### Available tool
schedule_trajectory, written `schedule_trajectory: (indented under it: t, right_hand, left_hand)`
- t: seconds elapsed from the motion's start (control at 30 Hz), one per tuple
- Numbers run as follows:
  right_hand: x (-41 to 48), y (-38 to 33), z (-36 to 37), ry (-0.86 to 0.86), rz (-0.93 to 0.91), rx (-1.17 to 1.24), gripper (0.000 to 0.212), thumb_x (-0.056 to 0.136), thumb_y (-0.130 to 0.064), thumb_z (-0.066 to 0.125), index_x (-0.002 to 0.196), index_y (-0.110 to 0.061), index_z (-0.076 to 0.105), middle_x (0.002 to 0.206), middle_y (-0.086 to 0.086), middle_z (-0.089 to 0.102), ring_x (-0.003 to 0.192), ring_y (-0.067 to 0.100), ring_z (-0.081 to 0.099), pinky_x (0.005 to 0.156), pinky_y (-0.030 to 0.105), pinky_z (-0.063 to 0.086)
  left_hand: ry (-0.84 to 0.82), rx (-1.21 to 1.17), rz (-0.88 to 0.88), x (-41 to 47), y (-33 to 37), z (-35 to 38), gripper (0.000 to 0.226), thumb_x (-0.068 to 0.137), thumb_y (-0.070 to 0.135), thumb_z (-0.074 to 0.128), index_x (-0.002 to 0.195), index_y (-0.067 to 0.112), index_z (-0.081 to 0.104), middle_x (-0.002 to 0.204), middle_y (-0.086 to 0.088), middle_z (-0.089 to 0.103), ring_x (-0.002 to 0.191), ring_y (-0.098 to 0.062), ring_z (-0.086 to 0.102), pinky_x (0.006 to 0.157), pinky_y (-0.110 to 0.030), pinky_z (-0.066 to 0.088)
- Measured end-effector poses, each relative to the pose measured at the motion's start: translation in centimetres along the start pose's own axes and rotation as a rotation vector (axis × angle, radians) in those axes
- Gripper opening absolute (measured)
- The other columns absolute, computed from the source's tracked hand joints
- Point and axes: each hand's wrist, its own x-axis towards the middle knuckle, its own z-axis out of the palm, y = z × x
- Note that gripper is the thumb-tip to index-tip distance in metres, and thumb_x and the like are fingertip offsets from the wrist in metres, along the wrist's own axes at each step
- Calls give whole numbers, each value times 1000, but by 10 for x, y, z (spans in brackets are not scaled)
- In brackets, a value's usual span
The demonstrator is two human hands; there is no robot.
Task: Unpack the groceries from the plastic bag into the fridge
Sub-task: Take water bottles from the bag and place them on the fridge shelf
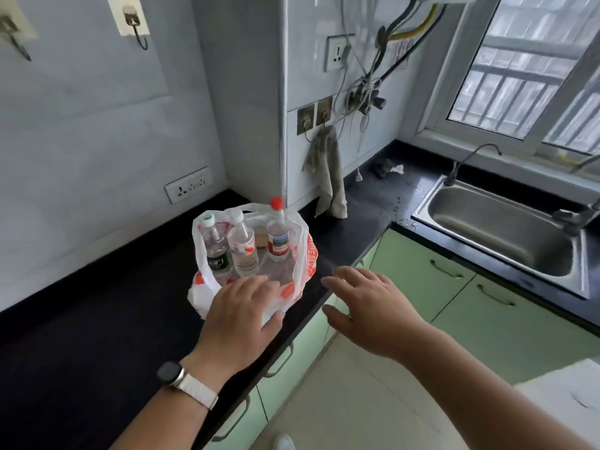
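The bag [302, 264] stands open on the counter [97, 319]. Three bottles stand upright inside it: green-label [216, 251] at its left, clear [243, 251] beside it, red-cap [277, 238] at its far right. The left hand [242, 311] lies on the bag's near rim, fingers straight, gripping nothing. The right hand [367, 306] hovers just right of the bag, fingers spread wide, empty. The sink [500, 228] lies well right of the bag.

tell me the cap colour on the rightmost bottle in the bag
Red; the bottle cap shows clearly in the head view.
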Motion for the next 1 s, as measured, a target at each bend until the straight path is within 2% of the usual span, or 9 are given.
schedule_trajectory:
  t: [0.13,0.3,0.4,0.53,0.67,0.87,1.0]
  right_hand:
    - [47,-11,5,-6,-20,-29,50,95,-57,36,138,-32,46,137,-7,52,128,20,46,105,37,37]
    - [85,-17,15,-77,-41,-45,58,91,-62,24,139,-35,42,139,-10,48,129,18,45,107,37,37]
    - [107,-18,23,-89,-57,-41,55,92,-61,30,139,-35,44,139,-11,49,128,17,46,106,37,38]
    - [131,-27,38,-90,-103,6,58,88,-61,29,132,-32,53,131,-8,56,121,21,53,100,38,41]
    - [149,-28,51,-155,-161,-9,67,85,-64,19,139,-34,45,140,-10,48,127,18,46,104,35,36]
    - [180,-5,67,-188,-151,65,51,96,-55,42,141,-33,43,144,-10,45,129,19,45,104,36,40]
    - [206,16,75,-206,-112,146,51,95,-51,48,140,-27,45,141,-6,46,123,23,49,98,38,45]
  left_hand:
    - [-29,16,-11,26,-42,11,48,92,49,44,125,19,60,123,0,64,118,-24,59,97,-43,51]
    - [-43,-21,-55,33,-71,24,49,90,49,45,124,19,62,123,0,64,119,-23,59,97,-42,50]
    - [-49,-36,-69,34,-83,29,47,91,49,45,124,20,61,122,2,64,117,-21,58,99,-39,49]
    - [-44,-58,-95,33,-90,34,42,89,47,45,117,20,62,114,3,64,109,-20,61,94,-37,52]
    - [-57,-34,-127,33,-97,44,42,87,46,52,115,19,67,114,2,68,107,-20,65,90,-36,54]
    - [-110,-130,-247,49,-99,65,50,93,46,50,132,16,60,131,0,61,125,-21,55,104,-36,45]
    - [-176,-255,-440,65,-101,80,56,97,45,55,145,20,44,145,3,49,136,-15,42,113,-31,37]
